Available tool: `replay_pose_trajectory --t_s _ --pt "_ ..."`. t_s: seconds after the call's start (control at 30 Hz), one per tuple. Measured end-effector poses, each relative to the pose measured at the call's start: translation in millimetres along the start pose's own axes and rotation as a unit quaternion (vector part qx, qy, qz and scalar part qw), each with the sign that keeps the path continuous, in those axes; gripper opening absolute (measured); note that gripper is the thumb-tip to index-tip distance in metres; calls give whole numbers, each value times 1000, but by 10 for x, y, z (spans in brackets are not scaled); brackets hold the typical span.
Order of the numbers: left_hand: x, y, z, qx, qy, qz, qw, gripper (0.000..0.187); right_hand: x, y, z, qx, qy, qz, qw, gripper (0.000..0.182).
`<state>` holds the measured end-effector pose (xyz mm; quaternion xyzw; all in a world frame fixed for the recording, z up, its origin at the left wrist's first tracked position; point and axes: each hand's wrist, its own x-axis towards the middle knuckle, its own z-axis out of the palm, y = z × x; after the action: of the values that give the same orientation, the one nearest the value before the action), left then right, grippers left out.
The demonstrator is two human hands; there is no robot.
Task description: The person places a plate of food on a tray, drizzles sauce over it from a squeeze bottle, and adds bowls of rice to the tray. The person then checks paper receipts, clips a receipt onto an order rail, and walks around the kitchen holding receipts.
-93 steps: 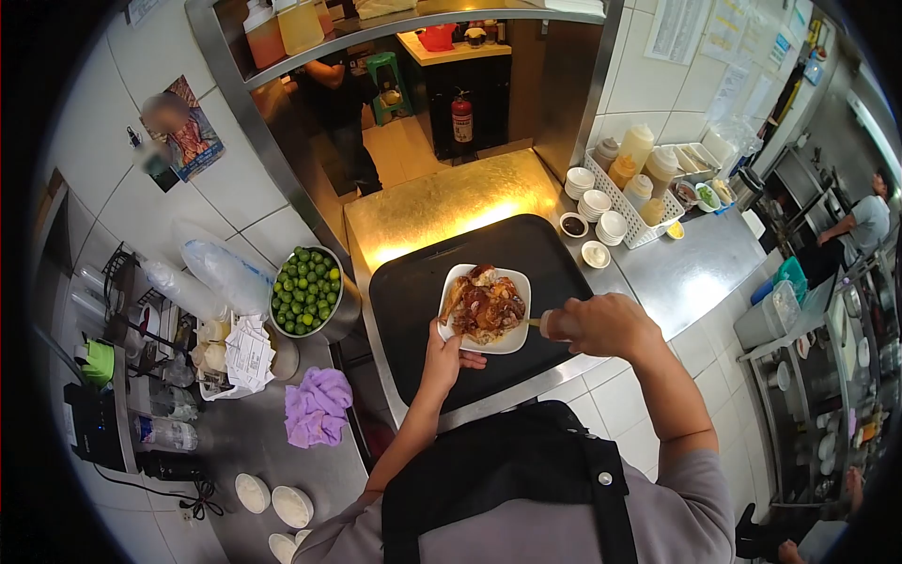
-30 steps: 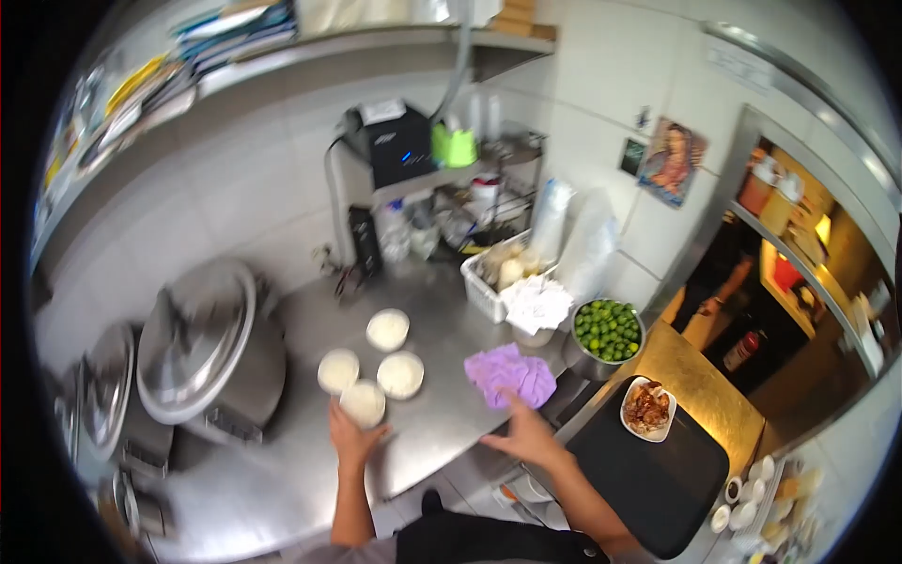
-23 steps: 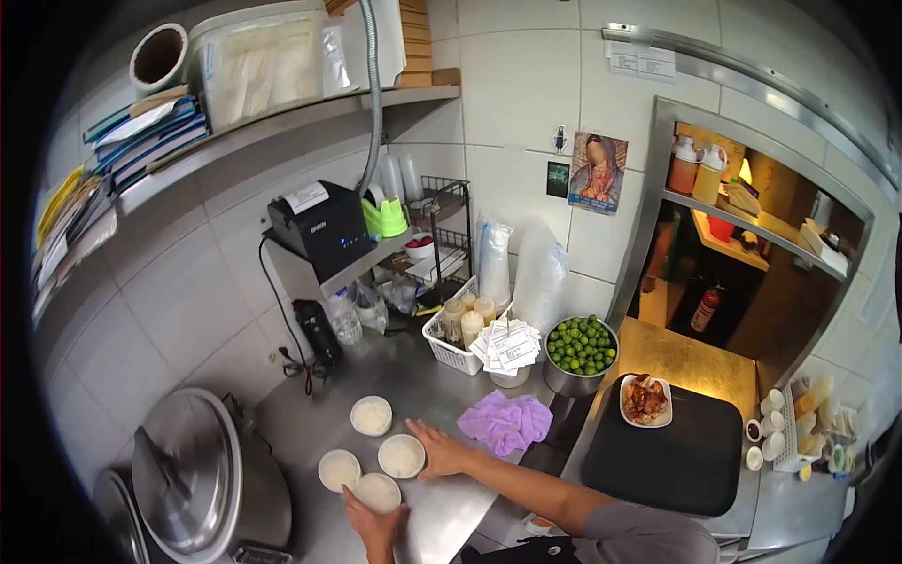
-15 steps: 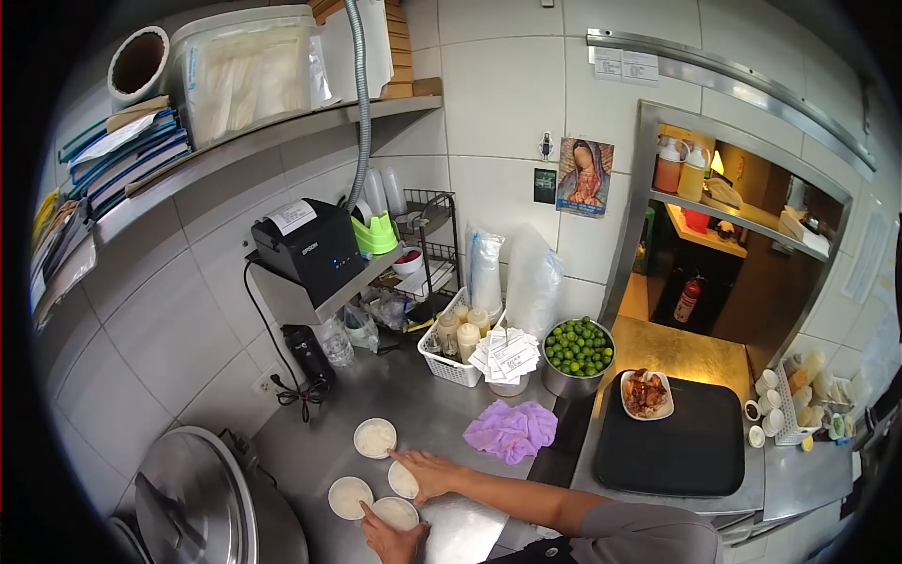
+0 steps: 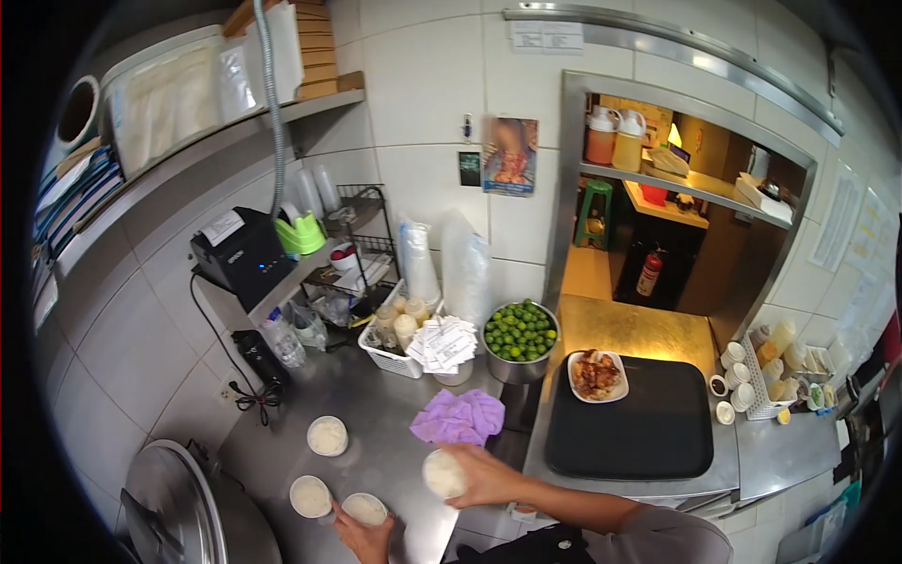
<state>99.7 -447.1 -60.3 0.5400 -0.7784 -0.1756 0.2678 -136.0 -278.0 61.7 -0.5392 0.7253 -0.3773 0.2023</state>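
Observation:
My right hand grips a white bowl of rice, held near the counter's front edge, just below the crumpled purple cloth. My left hand is at a second rice bowl, its fingers against the rim on the near side. Left of that bowl stands another rice bowl, close to my left fingertips. A further rice bowl sits farther back on the steel counter, with no hand touching it.
A black tray holds a dish of browned meat on the right. Behind the cloth are a pot of green limes, paper slips and a white basket of bottles. A large lidded pot stands at left.
My right hand has moved right, away from the other bowls, with one rice bowl in it. My left hand stays by its bowl. The head view has turned to the right.

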Motion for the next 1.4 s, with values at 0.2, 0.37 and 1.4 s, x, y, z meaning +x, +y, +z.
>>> replay_pose_trajectory --t_s 0.2,0.37,1.4 --pt "-512 1317 189 -115 -147 178 966 118 -1617 601 -1169 -112 148 108 977 107" --pt "-1164 2868 469 -106 -396 349 843 116 -2548 1123 -1774 -162 237 317 904 110" --pt "-1258 4300 1628 -234 -205 536 785 73 -2220 1814 -2831 -196 382 196 882 59"
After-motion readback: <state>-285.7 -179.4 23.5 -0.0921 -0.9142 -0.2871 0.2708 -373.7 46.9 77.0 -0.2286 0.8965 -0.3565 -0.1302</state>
